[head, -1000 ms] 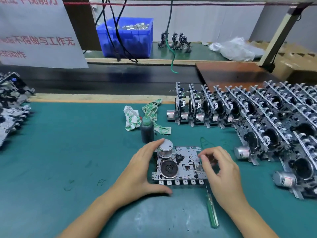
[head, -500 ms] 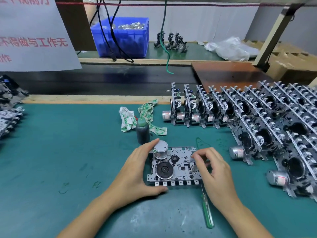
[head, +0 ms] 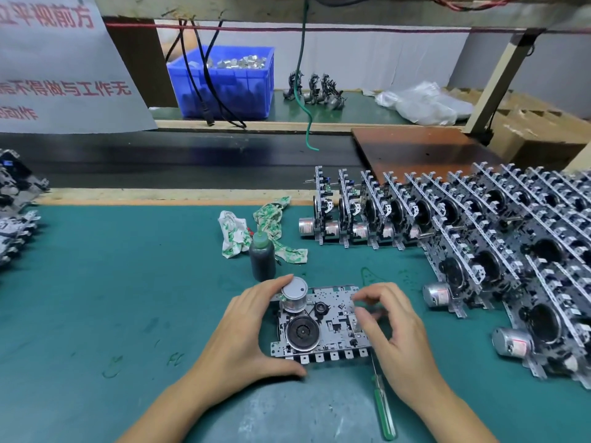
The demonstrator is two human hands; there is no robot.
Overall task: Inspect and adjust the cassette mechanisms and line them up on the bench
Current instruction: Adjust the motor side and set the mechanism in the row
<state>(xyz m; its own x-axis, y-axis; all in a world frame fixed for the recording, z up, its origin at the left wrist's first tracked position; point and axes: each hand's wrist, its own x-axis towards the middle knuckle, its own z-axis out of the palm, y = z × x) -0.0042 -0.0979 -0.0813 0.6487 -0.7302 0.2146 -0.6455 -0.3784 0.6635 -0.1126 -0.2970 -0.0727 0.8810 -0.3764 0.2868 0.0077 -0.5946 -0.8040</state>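
One cassette mechanism [head: 319, 324] lies flat on the green bench [head: 112, 282], just in front of one dark bottle [head: 262, 257]. The left hand [head: 243, 340] grips its left side, index finger curved over the round motor [head: 293, 294], thumb along the near edge. The right hand [head: 396, 334] hovers at its right edge, fingers curled in a pinch; what they hold is blurred. One green screwdriver [head: 383, 407] lies under that wrist. Right of the bottle stand rows of upright mechanisms [head: 479, 238], too crowded to count.
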